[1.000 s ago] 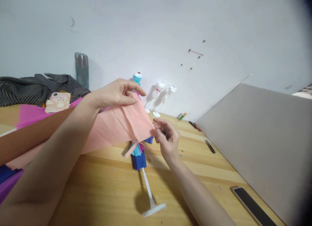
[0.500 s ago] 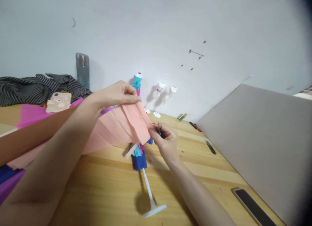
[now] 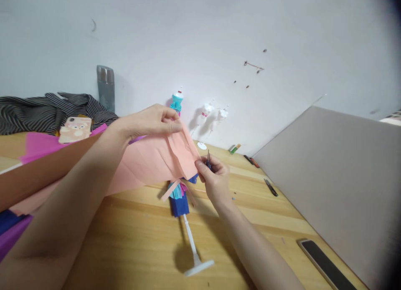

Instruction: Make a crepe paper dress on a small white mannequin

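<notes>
A long strip of thin peach paper (image 3: 147,160) stretches across the middle, with a fold near its right end. My left hand (image 3: 156,119) pinches the upper corner between thumb and fingers. At the lower right corner, my right hand (image 3: 214,175) pinches the same edge, and a small pair of scissors (image 3: 208,160) points upward from its fingers, mostly hidden. Below the paper, a small stand (image 3: 192,244) has a white stem and base, with dark blue paper (image 3: 179,205) and turquoise and pink pleats above. The paper covers the stand's upper part.
Small white figures (image 3: 206,110) and a turquoise-dressed one (image 3: 177,100) stand by the wall. A bottle (image 3: 106,87), striped cloth (image 3: 28,110) and phone case (image 3: 76,130) are left. A cutter (image 3: 271,187) and a phone (image 3: 326,263) lie right, beside a grey panel (image 3: 319,173).
The peach paper's right end has moved slightly right, its edge straighter between my hands. My right hand has turned a little, and more of the scissors shows.
</notes>
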`<state>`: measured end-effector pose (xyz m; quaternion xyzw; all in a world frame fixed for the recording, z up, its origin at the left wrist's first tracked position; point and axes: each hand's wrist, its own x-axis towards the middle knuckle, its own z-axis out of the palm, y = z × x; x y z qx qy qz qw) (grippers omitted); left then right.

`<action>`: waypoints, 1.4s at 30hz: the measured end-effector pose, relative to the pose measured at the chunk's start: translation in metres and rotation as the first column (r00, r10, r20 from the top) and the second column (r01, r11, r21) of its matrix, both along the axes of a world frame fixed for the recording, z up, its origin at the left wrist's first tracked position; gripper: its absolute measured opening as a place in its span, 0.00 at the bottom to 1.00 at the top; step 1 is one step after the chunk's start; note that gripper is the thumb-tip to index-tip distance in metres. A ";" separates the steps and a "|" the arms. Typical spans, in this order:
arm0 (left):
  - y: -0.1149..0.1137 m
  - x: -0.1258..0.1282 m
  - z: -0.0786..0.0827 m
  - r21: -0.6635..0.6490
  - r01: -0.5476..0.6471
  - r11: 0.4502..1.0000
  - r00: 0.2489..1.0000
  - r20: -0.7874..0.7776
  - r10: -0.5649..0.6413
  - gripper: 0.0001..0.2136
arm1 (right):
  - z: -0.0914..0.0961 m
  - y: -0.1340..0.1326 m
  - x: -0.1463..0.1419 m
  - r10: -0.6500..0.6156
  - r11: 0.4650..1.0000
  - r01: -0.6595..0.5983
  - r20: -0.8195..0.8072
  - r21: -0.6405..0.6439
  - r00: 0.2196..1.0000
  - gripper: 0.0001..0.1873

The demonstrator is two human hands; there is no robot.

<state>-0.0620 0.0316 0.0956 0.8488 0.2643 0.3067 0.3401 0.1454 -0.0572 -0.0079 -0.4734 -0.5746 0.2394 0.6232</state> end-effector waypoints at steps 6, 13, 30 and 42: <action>0.006 -0.010 -0.002 -0.032 0.054 0.998 0.986 -0.155 -0.058 0.12 | -0.006 0.004 0.003 0.061 0.995 -0.073 -0.170 -0.064 0.984 0.10; 0.012 -0.011 -0.007 -0.088 0.087 0.992 0.986 -0.137 -0.099 0.12 | -0.010 0.009 0.002 0.178 0.962 -0.237 -0.351 -0.132 0.919 0.14; 0.016 -0.010 -0.012 -0.216 0.081 0.973 0.994 -0.059 -0.096 0.15 | -0.019 0.011 0.010 0.187 0.973 -0.197 -0.093 -0.117 0.978 0.15; 0.018 -0.009 -0.015 -0.218 0.118 0.969 0.992 -0.007 -0.122 0.14 | -0.017 0.009 0.010 0.140 0.973 -0.137 -0.001 -0.184 0.990 0.15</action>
